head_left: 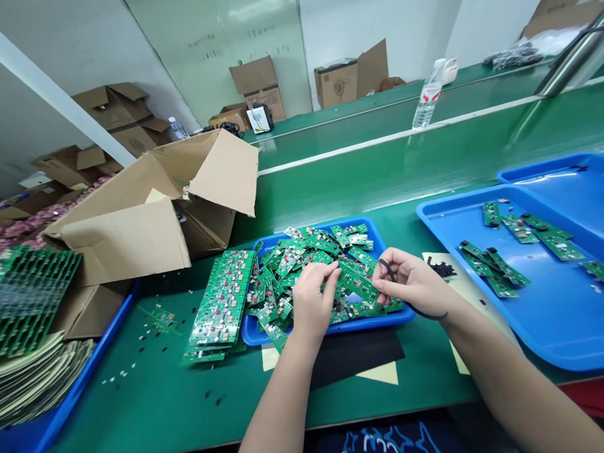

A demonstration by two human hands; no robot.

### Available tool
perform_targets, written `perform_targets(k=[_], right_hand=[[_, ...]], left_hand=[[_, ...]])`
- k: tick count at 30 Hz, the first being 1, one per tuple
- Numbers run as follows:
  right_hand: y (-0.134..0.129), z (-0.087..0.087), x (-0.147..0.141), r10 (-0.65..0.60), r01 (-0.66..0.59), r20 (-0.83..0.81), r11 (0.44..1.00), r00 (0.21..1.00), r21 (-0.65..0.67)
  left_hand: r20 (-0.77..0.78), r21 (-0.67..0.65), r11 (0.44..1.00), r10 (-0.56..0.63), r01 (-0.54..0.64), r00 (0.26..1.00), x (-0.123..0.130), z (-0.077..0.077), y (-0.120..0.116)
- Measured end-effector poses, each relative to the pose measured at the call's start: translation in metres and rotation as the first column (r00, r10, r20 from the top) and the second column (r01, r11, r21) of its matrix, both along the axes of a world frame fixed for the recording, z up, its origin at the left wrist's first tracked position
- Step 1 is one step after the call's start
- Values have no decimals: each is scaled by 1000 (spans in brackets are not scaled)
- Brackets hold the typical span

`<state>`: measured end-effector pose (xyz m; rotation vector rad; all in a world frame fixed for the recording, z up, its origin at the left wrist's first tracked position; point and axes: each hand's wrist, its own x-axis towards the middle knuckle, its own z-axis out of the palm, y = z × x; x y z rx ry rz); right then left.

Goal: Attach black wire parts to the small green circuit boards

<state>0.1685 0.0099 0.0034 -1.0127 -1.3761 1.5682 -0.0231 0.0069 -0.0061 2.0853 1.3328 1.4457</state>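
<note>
Both hands are over a blue tray (403, 316) heaped with small green circuit boards (306, 243). My left hand (315, 297) is closed, thumb against the fingers, at the middle of the heap; whatever it pinches is too small to make out. To its right, my right hand (404, 281) has its fingers closed round a black strip (387, 269), whose far end trails under the wrist. A green board (354, 282) lies between the hands. Left of the tray is a stack of larger board panels (223, 303).
A larger blue tray (543, 317) with several boards is at the right. Black pieces (441, 267) lie on yellow paper (462, 293). An open cardboard box (126, 242) stands at the left, beside stacked panels (28, 308). A water bottle (428, 98) stands farther back.
</note>
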Motion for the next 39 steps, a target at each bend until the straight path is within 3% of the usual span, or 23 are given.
perform_targets(k=[3,6,11,13,16,20,24,26,30,32,33,36,39], right_hand=[[-4,-1,-1,28,-28,49,1000,998,-5],[-12,-5,4,-22,22,95,1000,995,0],[-19,-23,43,-300,292,191,954,934,72],[-16,-32,69,-456,431,286,890,843,150],[-9,-44,109,-677,602,427,733,599,318],[-5,-48,149,-757,632,523,635,392,444],[-6,-34,159,-805,610,541,561,243,560],[-6,-22,146,-798,556,535,587,277,588],[10,-6,77,-632,331,547,766,550,551],[29,-5,33,-412,128,555,869,723,478],[39,-7,12,-297,18,560,893,773,449],[70,-13,-34,-248,-41,557,890,793,454],[88,-18,-53,-255,-42,546,881,798,472]], left_hand=[[-48,30,1000,-7,9,999,3,-4,1],[-58,-3,999,-43,43,997,9,-8,0],[-70,-51,987,-158,154,985,17,-9,-7],[-90,-50,982,-185,181,979,17,-8,-9],[-137,-40,979,-202,199,970,18,-7,-11],[-218,-21,969,-244,245,945,20,-10,-11],[-218,23,971,-228,238,949,20,-11,-12],[-173,53,974,-206,218,963,19,-8,-12],[-52,112,979,-165,170,985,16,-2,-14],[-32,129,979,-152,155,988,14,0,-13],[-33,131,980,-149,152,988,14,0,-13],[-52,125,982,-137,142,989,11,-2,-10],[-62,132,983,-123,130,990,9,-3,-8]])
